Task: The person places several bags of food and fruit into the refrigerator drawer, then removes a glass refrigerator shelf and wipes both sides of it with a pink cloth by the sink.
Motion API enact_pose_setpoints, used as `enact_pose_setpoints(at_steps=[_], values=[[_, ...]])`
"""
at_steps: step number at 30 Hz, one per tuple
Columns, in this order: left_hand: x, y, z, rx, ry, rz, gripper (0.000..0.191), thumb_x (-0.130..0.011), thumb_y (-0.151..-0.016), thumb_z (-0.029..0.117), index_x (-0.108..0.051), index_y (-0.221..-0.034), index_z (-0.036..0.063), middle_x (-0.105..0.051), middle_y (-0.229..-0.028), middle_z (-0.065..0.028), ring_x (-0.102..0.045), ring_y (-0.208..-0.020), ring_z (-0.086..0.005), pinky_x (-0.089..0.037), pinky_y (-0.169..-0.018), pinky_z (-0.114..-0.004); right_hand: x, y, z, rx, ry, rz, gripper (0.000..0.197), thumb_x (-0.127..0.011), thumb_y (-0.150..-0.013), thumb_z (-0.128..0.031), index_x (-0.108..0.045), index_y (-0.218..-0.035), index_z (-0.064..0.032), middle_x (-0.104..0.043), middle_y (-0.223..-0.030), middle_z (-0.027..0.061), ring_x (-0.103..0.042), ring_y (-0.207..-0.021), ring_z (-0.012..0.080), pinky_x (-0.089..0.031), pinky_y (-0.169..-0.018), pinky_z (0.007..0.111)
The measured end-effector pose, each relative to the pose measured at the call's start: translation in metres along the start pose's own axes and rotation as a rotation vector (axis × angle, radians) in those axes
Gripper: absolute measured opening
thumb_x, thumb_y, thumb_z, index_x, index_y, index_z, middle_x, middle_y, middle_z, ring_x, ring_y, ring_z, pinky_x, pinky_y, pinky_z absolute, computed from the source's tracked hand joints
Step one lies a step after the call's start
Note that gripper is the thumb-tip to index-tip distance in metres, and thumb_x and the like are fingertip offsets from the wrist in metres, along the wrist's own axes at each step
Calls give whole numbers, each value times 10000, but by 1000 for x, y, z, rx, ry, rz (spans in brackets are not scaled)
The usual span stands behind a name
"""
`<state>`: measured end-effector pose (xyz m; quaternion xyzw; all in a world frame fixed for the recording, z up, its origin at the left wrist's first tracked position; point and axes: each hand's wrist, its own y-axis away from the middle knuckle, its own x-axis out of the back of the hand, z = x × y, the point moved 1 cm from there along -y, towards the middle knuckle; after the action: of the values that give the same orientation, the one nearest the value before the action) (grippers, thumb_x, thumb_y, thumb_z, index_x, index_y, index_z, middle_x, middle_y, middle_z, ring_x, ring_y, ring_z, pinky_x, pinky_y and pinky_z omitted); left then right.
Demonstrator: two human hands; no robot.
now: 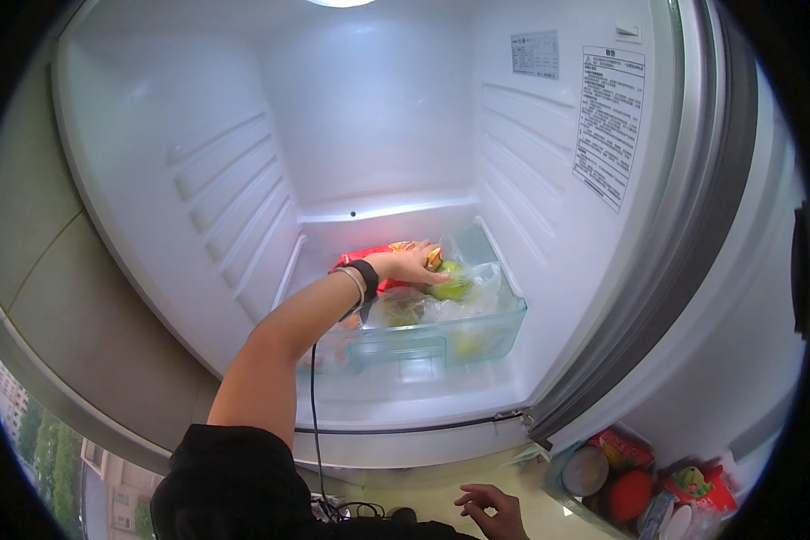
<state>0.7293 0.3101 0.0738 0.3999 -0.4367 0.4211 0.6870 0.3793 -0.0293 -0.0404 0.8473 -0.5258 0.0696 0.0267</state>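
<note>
My left hand reaches into a clear plastic refrigerator drawer, palm down on a red plastic food packet with yellow print. Its thumb is spread out to the right, touching or just above a round green fruit. Thin clear plastic bags lie around this fruit and over more produce at the drawer's front. Part of the packet is hidden under the hand. Low in the view, outside the refrigerator, my right hand hangs with loosely bent fingers and holds nothing.
Ribbed white side walls enclose the drawer. The refrigerator door stands open at right; its lower bin carries jars and red packets. A black cable hangs below my left wrist. A tiled wall flanks the left side.
</note>
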Motion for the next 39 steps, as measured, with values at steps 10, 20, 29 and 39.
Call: enact_pose_setpoints(at_steps=[10,20,29,39], values=[[-14,57,17,-24,-269,-172,710,-402,-959,426,5,-1505,226,6,-1465,-391,-537,-1124,-461,-389,-1023,-387,9,9,5,64,65,-9,279,-576,-859,2,-608,-1133,-40,-690,-863,71,-656,-705,129,-521,-628,244],[-14,51,16,-234,-455,-479,601,-236,-1001,461,-91,-1507,170,-8,-1480,-367,-458,-1204,-445,-350,-1039,-404,9,23,11,30,35,13,268,-577,-863,-9,-619,-1125,-48,-691,-858,65,-654,-704,128,-523,-632,248],[-5,46,23,5,-88,-457,540,-280,-1009,430,-183,-1499,222,-438,-1341,-161,-421,-1230,-285,-293,-1046,-388,8,25,6,32,37,-38,251,-570,-866,-16,-622,-1109,-49,-695,-858,59,-655,-717,124,-504,-629,243],[26,45,17,-4,10,35,315,-583,-820,104,-676,-1122,99,-707,-869,-130,-688,-784,-189,-536,-716,-329,12,41,4,-67,97,-35,231,-595,-864,-35,-643,-1089,-47,-701,-856,56,-656,-730,120,-510,-647,238]])
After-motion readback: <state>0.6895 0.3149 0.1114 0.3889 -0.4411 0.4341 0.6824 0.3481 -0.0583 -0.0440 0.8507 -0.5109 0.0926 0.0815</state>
